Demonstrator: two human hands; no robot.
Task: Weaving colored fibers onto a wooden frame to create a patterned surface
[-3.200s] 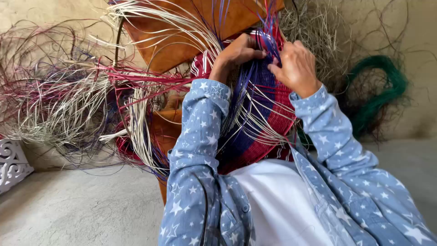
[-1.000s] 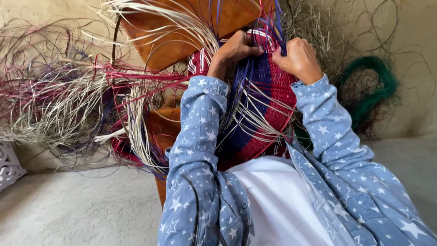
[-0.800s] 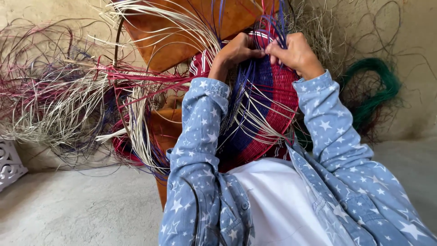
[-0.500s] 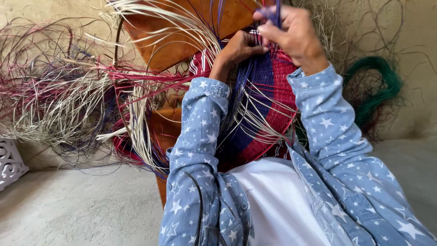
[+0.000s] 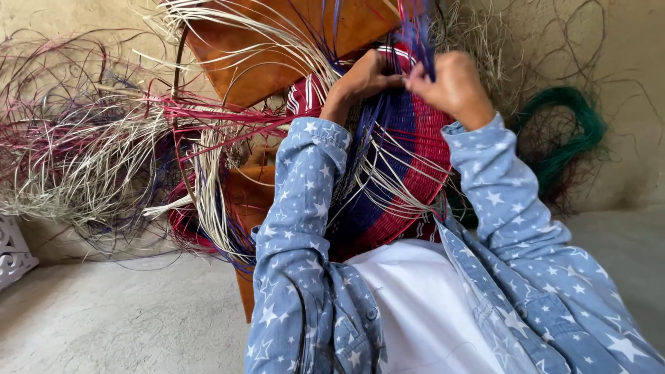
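A round woven piece [image 5: 415, 159] in red and blue bands leans against my lap, its loose pale, red and blue strands sticking out. My left hand [image 5: 360, 79] presses on its upper rim, fingers curled over the weave. My right hand [image 5: 450, 86] is closed beside it, pinching blue strands [image 5: 419, 38] that rise from the rim. Both arms wear blue sleeves with white stars.
A mass of loose pale, red and purple strands [image 5: 90, 152] spreads to the left. An orange-brown wooden stool [image 5: 277, 48] stands behind the weave. A green coil of strands [image 5: 575, 138] lies at the right against the tan wall. A white carved object [image 5: 10, 249] sits at the left edge.
My right hand pulled the blue strands up high, then came back down to the rim beside the left hand. The left hand stayed in place.
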